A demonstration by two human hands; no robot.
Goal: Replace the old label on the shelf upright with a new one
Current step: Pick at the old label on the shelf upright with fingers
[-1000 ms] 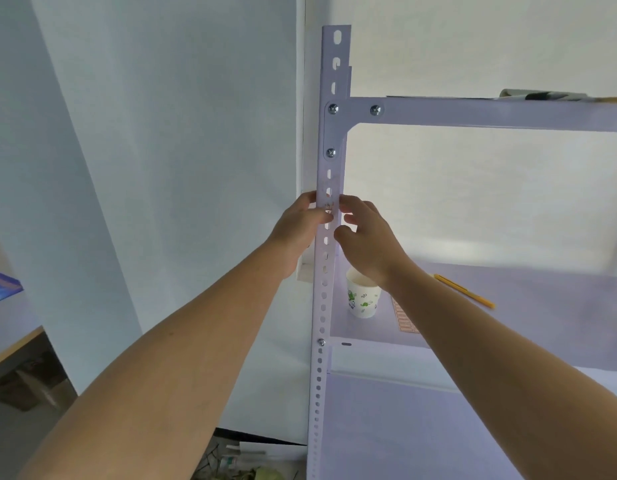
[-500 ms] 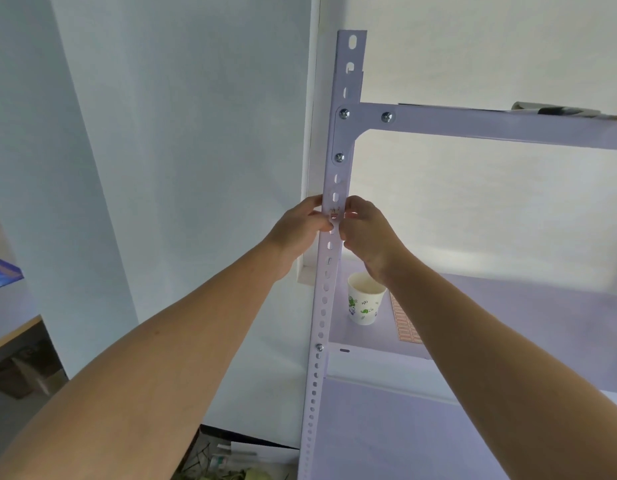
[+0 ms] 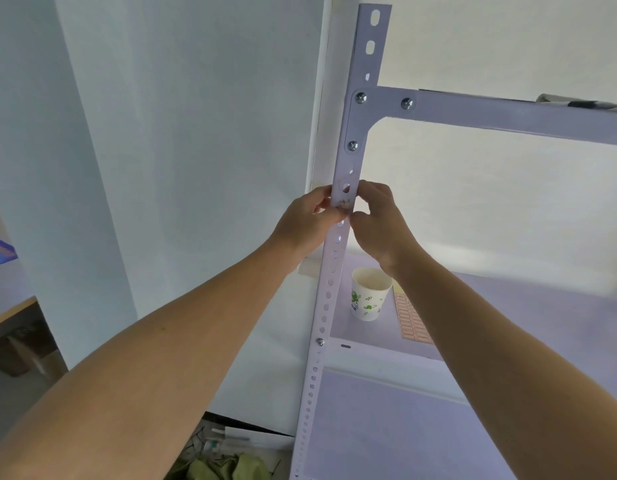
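Observation:
The pale perforated shelf upright (image 3: 329, 289) runs from top to bottom through the middle of the view. A small, worn brownish label (image 3: 343, 203) sticks on its front face just below an oval hole. My left hand (image 3: 305, 225) wraps the upright from the left, its thumb tip pressed on the label's lower edge. From the right, my right hand (image 3: 381, 223) pinches the upright's edge at the same height, thumb tip next to the label. A sheet of red-bordered labels (image 3: 412, 322) lies on the shelf board, partly under my right forearm.
A paper cup (image 3: 368, 295) with green print stands on the shelf board (image 3: 542, 306) just behind the upright. A bolted crossbeam (image 3: 508, 116) spans the top right. The white wall is to the left; clutter lies on the floor below (image 3: 227, 462).
My right thumb and fingers have closed in on the upright beside the label. Both hands stay at the same height, and the view has shifted slightly.

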